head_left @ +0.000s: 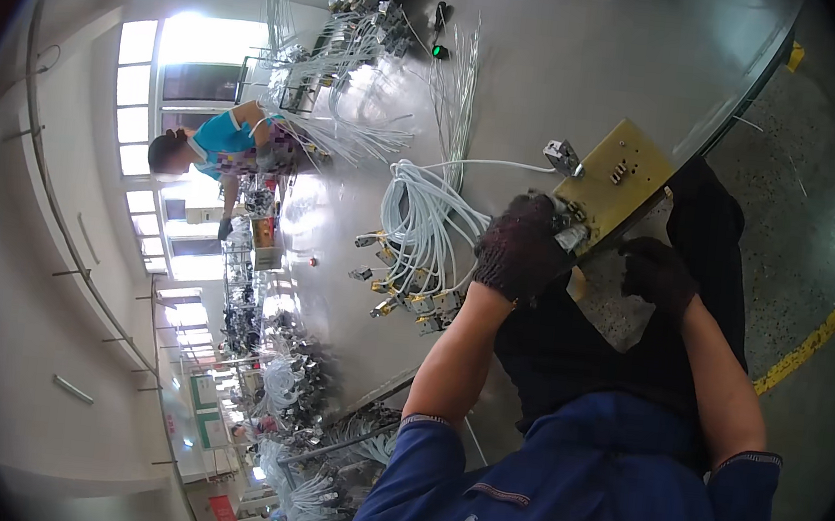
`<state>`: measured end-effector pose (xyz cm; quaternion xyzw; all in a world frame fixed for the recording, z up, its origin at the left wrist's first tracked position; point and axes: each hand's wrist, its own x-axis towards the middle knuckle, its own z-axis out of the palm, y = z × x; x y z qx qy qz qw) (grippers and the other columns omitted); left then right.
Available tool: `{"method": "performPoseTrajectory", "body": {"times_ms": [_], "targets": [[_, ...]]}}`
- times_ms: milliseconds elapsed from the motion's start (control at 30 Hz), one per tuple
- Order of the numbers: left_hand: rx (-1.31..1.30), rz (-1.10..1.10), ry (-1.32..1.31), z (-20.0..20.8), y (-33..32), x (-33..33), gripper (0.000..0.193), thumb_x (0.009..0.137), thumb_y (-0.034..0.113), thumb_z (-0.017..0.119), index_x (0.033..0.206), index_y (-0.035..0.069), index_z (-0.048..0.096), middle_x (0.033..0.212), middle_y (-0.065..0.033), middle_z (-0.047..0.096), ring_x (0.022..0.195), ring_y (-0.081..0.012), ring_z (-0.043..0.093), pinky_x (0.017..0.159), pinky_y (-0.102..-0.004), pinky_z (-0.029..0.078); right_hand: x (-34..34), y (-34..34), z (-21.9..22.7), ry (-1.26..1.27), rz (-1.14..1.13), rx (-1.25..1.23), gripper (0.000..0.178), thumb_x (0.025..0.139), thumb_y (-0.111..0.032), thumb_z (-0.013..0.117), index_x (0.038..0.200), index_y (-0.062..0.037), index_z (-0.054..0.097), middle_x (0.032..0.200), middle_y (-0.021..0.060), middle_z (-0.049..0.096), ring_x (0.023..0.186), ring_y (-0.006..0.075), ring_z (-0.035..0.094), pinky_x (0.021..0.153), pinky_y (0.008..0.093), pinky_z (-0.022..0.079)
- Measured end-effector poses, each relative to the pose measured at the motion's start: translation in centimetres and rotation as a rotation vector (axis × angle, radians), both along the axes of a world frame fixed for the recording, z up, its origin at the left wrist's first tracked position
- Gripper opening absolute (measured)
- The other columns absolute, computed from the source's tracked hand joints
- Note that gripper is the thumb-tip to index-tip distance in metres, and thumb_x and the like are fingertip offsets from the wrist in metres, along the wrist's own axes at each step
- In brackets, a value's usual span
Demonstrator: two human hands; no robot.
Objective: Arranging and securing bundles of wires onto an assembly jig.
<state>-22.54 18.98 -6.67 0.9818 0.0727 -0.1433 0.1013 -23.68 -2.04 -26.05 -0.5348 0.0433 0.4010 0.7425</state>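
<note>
My left hand (521, 250), in a dark knitted glove, is closed at the near-left end of a yellowish fixture board (622, 170). Small metal pieces (570, 237) show beside its fingertips, but what the fingers grip is hidden. Close by the board's left edge lies a silver metal bracket (562, 157), with a thin white cable (487, 163) running to it. My right hand (657, 274), gloved as well, hangs in the air off the board's near edge. Its fingers are loosely bent and apart, with nothing seen in them.
Left of my left hand lies a coiled bundle of white cables (412, 210) with metal and yellow end pieces (428, 307). More cables (463, 104) stretch along the grey table (547, 62). Across it, a co-worker in a blue top (218, 141) stands among cable bundles. A yellow line (812, 339) marks the floor.
</note>
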Motion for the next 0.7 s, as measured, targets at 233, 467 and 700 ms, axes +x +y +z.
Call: {"method": "performPoseTrajectory", "body": {"times_ms": [233, 467, 700], "targets": [[0.299, -0.453, -0.006, 1.0, 1.5, 0.8, 0.025, 0.090, 0.018, 0.070, 0.113, 0.009, 0.071, 0.106, -0.0177, 0.073, 0.106, -0.0450, 0.071, 0.094, -0.0566, 0.056, 0.1, 0.5, -0.9, -0.032, -0.003, 0.064, 0.034, 0.104, -0.022, 0.066, 0.133, -0.0055, 0.070, 0.093, 0.0059, 0.071, 0.074, 0.0160, 0.074, 0.061, 0.0295, 0.055], [0.112, -0.303, -0.061, 0.6, 2.6, 1.9, 0.032, 0.089, 0.012, 0.072, 0.121, 0.012, 0.070, 0.098, -0.0186, 0.073, 0.094, -0.0402, 0.073, 0.082, -0.0525, 0.058, 0.4, 0.7, -1.7, -0.020, 0.037, 0.059, 0.038, 0.103, -0.022, 0.066, 0.136, -0.0045, 0.069, 0.091, 0.0059, 0.071, 0.072, 0.0151, 0.073, 0.059, 0.0279, 0.053], [-0.462, 0.302, -0.498, -3.8, 1.6, 0.8, 0.054, 0.095, 0.009, 0.079, 0.147, 0.014, 0.065, 0.105, -0.0117, 0.078, 0.081, -0.0174, 0.074, 0.073, -0.0367, 0.061, 0.7, 0.3, -0.1, -0.082, 0.093, 0.001, 0.043, 0.104, -0.015, 0.058, 0.144, -0.0041, 0.067, 0.101, 0.0068, 0.074, 0.074, 0.0138, 0.068, 0.068, 0.0317, 0.059]]}}
